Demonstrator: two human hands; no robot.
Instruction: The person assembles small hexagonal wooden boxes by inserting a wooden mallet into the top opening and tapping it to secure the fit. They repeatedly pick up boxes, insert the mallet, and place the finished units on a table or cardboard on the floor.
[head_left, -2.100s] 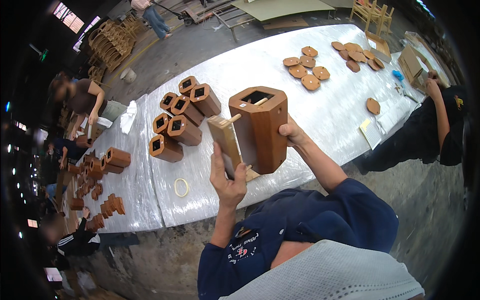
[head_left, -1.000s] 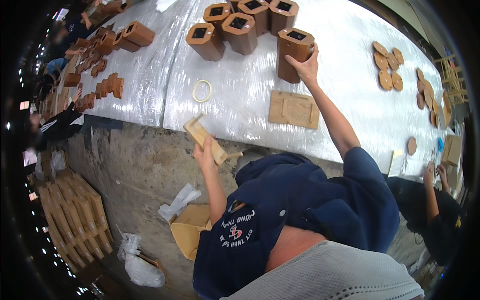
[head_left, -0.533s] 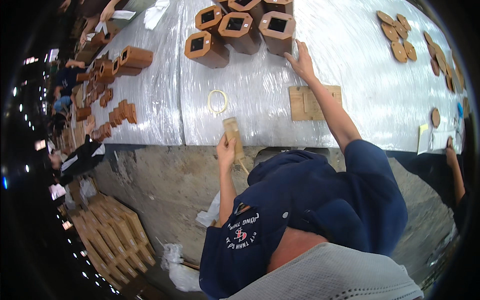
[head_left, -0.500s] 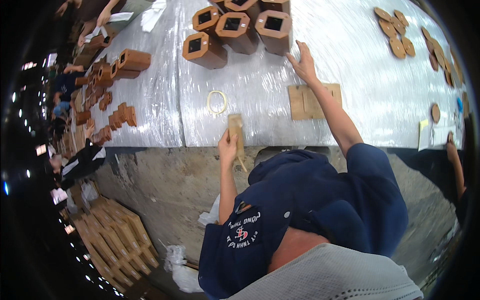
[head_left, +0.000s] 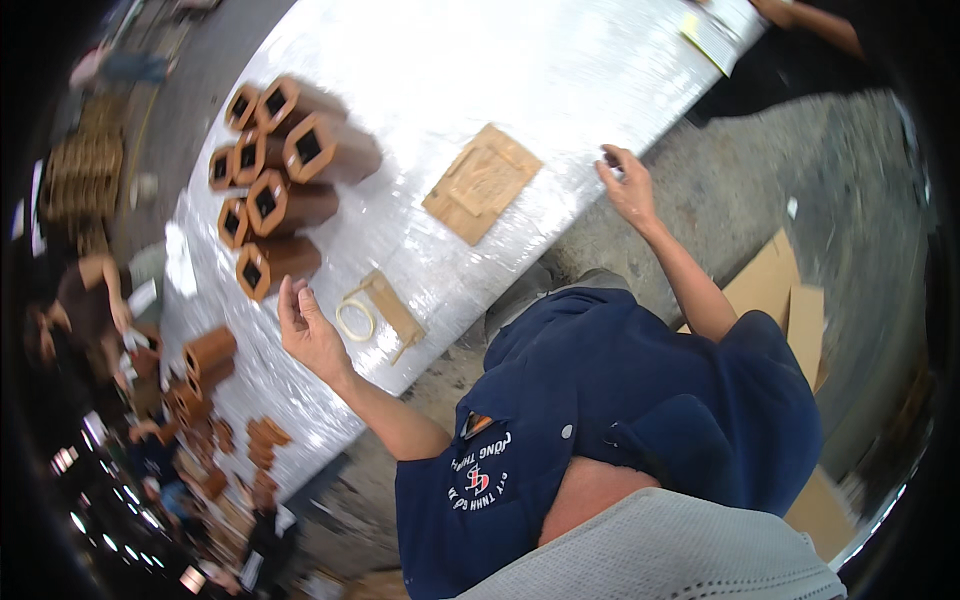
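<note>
Several octagonal wooden boxes (head_left: pixel 310 207) on the bench (head_left: pixel 450 90). Look stiff, probably heavy; best held around the side walls. Well apart and empty: left hand (head_left: pixel 312 330) close to the nearest box (head_left: pixel 293 257), too blurred to tell if touching; right hand (head_left: pixel 630 188) near the bench edge.

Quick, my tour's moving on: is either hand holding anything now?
Left hand: open, nothing seen in it, near a brown box.
Right hand: open, nothing seen in it.

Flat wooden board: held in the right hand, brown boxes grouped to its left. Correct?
Not held: the flat wooden board lies on the table, apart from the empty right hand, per the head view. Brown boxes are grouped to the board's left.
</note>
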